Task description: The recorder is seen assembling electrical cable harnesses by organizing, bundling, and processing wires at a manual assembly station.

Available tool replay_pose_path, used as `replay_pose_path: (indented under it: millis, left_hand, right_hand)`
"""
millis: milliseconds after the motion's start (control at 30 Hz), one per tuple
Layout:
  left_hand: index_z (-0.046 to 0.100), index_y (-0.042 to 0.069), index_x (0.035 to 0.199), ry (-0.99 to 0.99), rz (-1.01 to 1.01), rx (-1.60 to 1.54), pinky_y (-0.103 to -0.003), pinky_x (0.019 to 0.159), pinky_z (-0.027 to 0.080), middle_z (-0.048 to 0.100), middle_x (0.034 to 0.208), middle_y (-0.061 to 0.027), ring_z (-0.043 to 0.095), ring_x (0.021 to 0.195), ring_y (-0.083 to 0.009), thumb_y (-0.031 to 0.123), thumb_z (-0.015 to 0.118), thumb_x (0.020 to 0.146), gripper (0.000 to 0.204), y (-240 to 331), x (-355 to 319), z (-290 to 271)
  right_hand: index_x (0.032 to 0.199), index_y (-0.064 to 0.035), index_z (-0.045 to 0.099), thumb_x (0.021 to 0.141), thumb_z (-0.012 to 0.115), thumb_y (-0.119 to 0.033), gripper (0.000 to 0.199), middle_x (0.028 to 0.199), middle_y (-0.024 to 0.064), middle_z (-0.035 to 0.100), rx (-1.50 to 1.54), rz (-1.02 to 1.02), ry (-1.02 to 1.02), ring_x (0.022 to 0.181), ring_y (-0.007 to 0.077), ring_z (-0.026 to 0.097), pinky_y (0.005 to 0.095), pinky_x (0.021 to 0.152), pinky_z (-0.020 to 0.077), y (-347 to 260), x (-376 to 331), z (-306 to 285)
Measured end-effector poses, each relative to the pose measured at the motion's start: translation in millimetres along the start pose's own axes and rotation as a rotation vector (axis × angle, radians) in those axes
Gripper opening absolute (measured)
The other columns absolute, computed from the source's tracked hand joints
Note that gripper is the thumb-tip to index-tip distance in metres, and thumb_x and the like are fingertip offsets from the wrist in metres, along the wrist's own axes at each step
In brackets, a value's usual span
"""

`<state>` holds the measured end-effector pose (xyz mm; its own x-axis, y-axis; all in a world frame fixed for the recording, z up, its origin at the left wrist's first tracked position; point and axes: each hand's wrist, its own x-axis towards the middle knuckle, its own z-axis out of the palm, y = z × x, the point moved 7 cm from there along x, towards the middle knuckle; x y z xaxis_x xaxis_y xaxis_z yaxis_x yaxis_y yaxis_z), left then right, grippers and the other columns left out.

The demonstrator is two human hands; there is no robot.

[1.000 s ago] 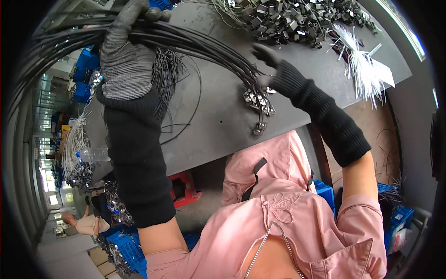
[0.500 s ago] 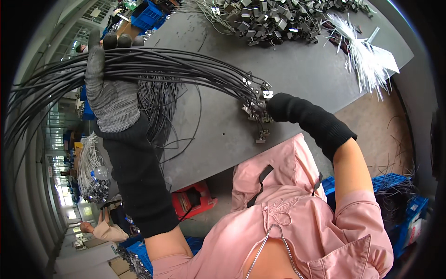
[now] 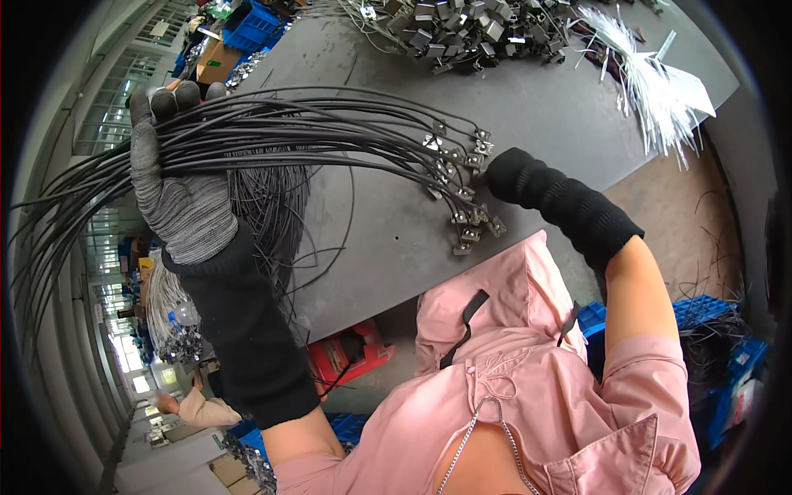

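A bundle of thin black cables (image 3: 313,132) lies across the palm of my left hand (image 3: 188,202), which wears a grey knit glove. Its fingers curl up behind the bundle and the thumb stands at the near side. Small metal terminals (image 3: 464,216) hang at the right end of the cables, fanned out above the table's front edge. Just right of those terminals is my right hand, hidden past the end of its black sleeve (image 3: 544,186); its fingers do not show. More loose black cables (image 3: 268,206) rest on the table beneath my left hand.
A heap of metal box-shaped parts (image 3: 462,33) covers the far part of the grey table (image 3: 396,272). White ties (image 3: 643,82) lie at the far right. A red stool (image 3: 355,351) and blue crates (image 3: 726,396) stand below. Another person (image 3: 198,408) is at lower left.
The terminals have spread apart and show more fully. My right hand has shifted slightly right, away from them. My left hand has moved a little left and down with the cables.
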<state>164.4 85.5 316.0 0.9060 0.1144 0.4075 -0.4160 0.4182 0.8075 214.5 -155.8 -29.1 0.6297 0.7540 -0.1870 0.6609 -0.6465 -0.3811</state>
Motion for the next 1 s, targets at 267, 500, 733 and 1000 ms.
replay_pose_path:
  millis: [267, 500, 733, 1000]
  left_hand:
    - [0.049, 0.005, 0.12, -0.118, -0.03, 0.027, -0.046, 0.093, 0.045, 0.055, 0.111, -0.0145, 0.054, 0.105, -0.0257, 0.011, 0.051, 0.085, 0.035, -6, 1, 8]
    - [0.051, 0.005, 0.119, -0.174, -0.077, -0.052, -0.044, 0.097, 0.04, 0.057, 0.107, -0.0101, 0.052, 0.106, -0.0239, 0.009, 0.049, 0.086, 0.033, -8, 4, 9]
    - [0.052, 0.001, 0.111, -0.103, -0.04, 0.075, -0.046, 0.095, 0.042, 0.058, 0.105, -0.0127, 0.055, 0.102, -0.0262, 0.013, 0.053, 0.085, 0.029, -3, 4, 2]
    - [0.05, 0.001, 0.112, -0.046, -0.035, 0.12, -0.051, 0.094, 0.041, 0.056, 0.108, -0.0195, 0.054, 0.103, -0.0326, 0.013, 0.051, 0.085, 0.029, -5, 4, -7]
  right_hand:
    - [0.103, -0.0098, 0.059, 0.074, 0.051, -0.012, 0.03, 0.08, 0.016, 0.063, 0.315, 0.051, 0.107, 0.074, 0.0337, 0.06, 0.039, 0.068, 0.0471, 26, 29, 9]
    - [0.118, -0.019, 0.053, 0.078, 0.051, -0.017, 0.041, 0.091, 0.0135, 0.063, 0.222, 0.021, 0.2, 0.079, 0.0308, 0.061, 0.0353, 0.07, 0.0483, 19, 30, 7]
    - [0.118, -0.0267, 0.055, 0.079, 0.05, -0.02, 0.04, 0.093, 0.0098, 0.063, -0.043, -0.122, 0.022, 0.084, 0.0281, 0.062, 0.0371, 0.073, 0.0497, 26, 40, 10]
    - [0.092, -0.0129, 0.065, 0.068, 0.058, -0.013, 0.024, 0.089, 0.0164, 0.062, 0.174, -0.077, -0.024, 0.08, 0.0315, 0.061, 0.0386, 0.07, 0.0493, 11, 40, 12]
